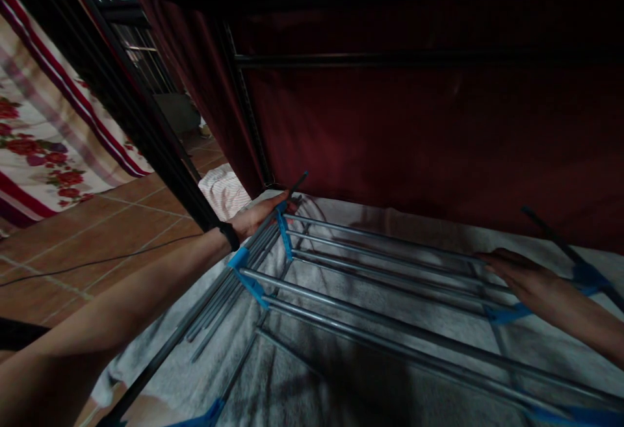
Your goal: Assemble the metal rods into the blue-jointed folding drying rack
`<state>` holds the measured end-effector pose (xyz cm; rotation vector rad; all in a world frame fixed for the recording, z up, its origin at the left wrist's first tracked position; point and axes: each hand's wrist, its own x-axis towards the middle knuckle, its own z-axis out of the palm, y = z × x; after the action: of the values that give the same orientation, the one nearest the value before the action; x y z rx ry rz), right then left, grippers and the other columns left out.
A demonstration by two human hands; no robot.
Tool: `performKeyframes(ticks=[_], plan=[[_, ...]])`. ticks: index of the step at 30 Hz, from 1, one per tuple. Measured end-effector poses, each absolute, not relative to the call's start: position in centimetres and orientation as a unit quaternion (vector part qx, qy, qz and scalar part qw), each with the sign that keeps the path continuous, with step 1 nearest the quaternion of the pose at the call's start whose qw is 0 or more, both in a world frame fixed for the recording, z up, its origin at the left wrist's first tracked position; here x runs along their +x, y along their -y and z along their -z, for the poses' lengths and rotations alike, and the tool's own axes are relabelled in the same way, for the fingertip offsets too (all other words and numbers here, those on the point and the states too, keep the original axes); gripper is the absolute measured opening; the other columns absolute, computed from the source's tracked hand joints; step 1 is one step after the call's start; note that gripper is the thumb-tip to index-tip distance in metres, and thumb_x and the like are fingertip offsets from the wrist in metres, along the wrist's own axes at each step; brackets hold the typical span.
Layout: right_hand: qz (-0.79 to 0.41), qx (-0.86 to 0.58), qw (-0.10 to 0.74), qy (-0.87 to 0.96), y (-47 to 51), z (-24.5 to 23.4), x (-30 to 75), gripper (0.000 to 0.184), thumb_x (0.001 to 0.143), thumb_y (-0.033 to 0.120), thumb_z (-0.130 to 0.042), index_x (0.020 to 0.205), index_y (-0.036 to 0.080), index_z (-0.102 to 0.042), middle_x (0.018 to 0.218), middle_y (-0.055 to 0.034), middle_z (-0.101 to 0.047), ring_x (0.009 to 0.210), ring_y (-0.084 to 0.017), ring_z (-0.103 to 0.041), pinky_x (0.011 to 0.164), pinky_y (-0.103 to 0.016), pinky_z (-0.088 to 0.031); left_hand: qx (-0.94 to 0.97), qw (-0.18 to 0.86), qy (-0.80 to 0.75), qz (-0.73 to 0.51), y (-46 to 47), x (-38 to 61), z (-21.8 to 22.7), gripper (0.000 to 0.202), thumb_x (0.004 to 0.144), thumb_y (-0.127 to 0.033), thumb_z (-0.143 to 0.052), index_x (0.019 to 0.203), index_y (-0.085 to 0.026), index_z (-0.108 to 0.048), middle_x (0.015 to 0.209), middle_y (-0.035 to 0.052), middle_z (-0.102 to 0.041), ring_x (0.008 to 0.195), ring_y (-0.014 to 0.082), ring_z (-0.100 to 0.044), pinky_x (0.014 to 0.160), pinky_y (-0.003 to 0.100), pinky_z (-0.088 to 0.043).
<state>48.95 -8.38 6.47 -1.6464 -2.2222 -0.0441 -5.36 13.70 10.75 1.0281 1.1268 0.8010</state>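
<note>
A metal-tube frame with blue plastic joints, which looks like a folding drying rack, stands low over a grey-white blanket. Its parallel rods run left to right, and a bundle of loose-looking tubes lies along its left side. My left hand grips the far left corner, fingers closed around a tube beside a blue joint. My right hand is on the far rod towards the right, its fingers bent over the tube; the underside of that grip is hidden. A black band circles my left wrist.
Dark upright posts and a dark crossbar frame the space. Behind hangs a maroon curtain. To the left are a floral cloth, a tiled floor and a thin cable.
</note>
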Motion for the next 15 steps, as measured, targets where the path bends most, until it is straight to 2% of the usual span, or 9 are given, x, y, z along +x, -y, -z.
performKeyframes(ticks=[3,8,12,15], plan=[[0.012,-0.589,0.186,0.786,8.4,-6.1,49.4,0.042,0.099,0.038,-0.037,0.115,0.023,-0.073,0.117,-0.012,-0.074,0.109,-0.03,-0.073,0.091,-0.041,-0.064,0.525,0.622,-0.473,-0.338,-14.7,-5.9,-9.5,0.048,0.09,-0.06,-0.064,0.088,-0.012,-0.073,0.067,0.0079,-0.069,0.053,0.0178,-0.063,0.049,0.027,-0.047],[0.018,-0.598,0.197,0.777,8.7,-5.5,50.1,0.04,0.098,0.045,-0.042,0.116,0.026,-0.073,0.118,-0.0102,-0.073,0.108,-0.029,-0.073,0.091,-0.04,-0.063,0.583,0.61,-0.409,-0.347,-15.0,-5.6,-8.9,0.052,0.088,-0.062,-0.061,0.078,-0.012,-0.071,0.05,0.0031,-0.056,0.044,0.013,-0.049,0.047,0.027,-0.036],[-0.003,-0.601,0.18,0.778,8.9,-5.6,50.2,0.039,0.099,0.038,-0.041,0.122,0.026,-0.07,0.115,-0.0088,-0.073,0.105,-0.026,-0.073,0.088,-0.035,-0.063,0.577,0.611,-0.416,-0.348,-14.5,-5.0,-9.4,0.046,0.083,-0.06,-0.068,0.075,-0.015,-0.066,0.048,0.0,-0.051,0.043,0.0131,-0.047,0.047,0.028,-0.035],[-0.008,-0.604,0.17,0.778,9.0,-5.7,50.0,0.04,0.098,0.031,-0.04,0.126,0.026,-0.068,0.116,-0.0094,-0.071,0.107,-0.026,-0.072,0.09,-0.034,-0.062,0.589,0.584,-0.438,-0.347,-14.5,-5.0,-9.4,0.047,0.083,-0.063,-0.066,0.077,-0.016,-0.067,0.049,0.0007,-0.053,0.044,0.0147,-0.048,0.049,0.029,-0.036]])
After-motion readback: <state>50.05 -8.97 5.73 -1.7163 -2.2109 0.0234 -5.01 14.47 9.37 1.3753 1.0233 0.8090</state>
